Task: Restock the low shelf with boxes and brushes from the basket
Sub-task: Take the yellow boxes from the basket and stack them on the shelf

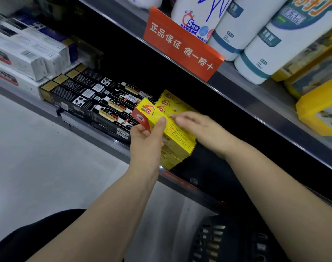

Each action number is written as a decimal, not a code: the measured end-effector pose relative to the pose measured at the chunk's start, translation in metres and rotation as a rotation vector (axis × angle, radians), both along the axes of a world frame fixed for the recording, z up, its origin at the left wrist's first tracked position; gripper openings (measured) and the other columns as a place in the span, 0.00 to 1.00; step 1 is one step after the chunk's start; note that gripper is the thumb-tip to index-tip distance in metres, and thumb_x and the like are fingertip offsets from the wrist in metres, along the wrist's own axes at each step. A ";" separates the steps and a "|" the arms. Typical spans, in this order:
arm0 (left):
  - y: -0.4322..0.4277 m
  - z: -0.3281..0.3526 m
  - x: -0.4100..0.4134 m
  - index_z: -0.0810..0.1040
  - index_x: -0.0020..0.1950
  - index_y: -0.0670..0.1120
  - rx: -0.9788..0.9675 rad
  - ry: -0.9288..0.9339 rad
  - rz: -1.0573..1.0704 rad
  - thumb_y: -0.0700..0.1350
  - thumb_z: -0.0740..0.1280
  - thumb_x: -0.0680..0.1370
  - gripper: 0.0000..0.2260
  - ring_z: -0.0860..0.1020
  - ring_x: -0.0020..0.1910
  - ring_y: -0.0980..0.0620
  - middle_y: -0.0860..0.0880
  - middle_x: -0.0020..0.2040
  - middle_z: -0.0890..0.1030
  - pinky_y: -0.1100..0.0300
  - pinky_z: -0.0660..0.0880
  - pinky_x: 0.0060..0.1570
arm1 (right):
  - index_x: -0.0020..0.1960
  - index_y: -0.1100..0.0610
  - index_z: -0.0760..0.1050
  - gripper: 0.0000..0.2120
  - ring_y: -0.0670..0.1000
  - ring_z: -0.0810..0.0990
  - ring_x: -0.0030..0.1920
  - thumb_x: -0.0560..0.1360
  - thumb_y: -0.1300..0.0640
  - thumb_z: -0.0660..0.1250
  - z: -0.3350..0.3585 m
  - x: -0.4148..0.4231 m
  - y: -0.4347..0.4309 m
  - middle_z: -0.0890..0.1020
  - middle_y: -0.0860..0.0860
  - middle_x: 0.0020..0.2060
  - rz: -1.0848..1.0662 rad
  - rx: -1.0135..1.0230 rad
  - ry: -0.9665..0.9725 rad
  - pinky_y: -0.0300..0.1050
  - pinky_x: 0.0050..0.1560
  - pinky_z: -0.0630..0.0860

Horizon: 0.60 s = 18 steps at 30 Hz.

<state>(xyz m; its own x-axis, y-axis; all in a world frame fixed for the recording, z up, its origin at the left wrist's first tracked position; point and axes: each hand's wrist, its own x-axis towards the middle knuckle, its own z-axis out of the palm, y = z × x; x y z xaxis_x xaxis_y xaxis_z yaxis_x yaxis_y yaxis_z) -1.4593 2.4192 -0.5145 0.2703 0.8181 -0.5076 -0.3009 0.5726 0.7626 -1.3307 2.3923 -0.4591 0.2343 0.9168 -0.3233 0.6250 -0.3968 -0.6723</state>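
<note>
Black basket (214, 241) sits lowest. Left hand (148, 138) pinches the yellow box (180, 136) at its red end; right hand (199, 127) rests straight-fingered on its top.

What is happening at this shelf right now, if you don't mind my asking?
A person is restocking the low shelf. The left hand grips the red end of a yellow box, and the right hand lies flat on its top, seemingly settling it beside the black boxes. The basket sits below, at the lower right.
</note>
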 end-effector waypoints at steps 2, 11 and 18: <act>-0.003 0.004 0.000 0.71 0.53 0.47 0.028 -0.033 -0.015 0.51 0.70 0.74 0.13 0.80 0.44 0.56 0.52 0.45 0.77 0.59 0.79 0.48 | 0.65 0.52 0.71 0.22 0.42 0.74 0.56 0.73 0.47 0.68 0.004 -0.008 -0.016 0.76 0.44 0.57 0.119 -0.032 -0.099 0.31 0.55 0.70; -0.006 0.003 -0.008 0.64 0.72 0.47 0.675 0.471 -0.372 0.46 0.68 0.75 0.27 0.70 0.60 0.50 0.49 0.65 0.72 0.56 0.68 0.59 | 0.73 0.57 0.59 0.28 0.57 0.71 0.66 0.78 0.45 0.59 -0.006 0.054 -0.014 0.72 0.56 0.66 -0.332 0.061 -0.401 0.43 0.63 0.66; -0.008 -0.008 -0.012 0.64 0.73 0.52 0.978 0.898 -0.692 0.51 0.64 0.77 0.25 0.48 0.76 0.46 0.48 0.77 0.57 0.50 0.45 0.74 | 0.74 0.58 0.58 0.24 0.58 0.66 0.69 0.82 0.51 0.54 -0.036 0.086 0.040 0.66 0.59 0.71 -0.396 -0.048 -0.408 0.50 0.69 0.63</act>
<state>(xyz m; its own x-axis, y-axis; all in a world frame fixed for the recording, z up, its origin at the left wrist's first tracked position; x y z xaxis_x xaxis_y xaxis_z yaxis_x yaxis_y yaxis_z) -1.4715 2.4117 -0.5225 0.6389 0.7676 -0.0521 0.5736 -0.4301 0.6971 -1.2443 2.4320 -0.4950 0.6716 0.7203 -0.1736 0.6276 -0.6775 -0.3836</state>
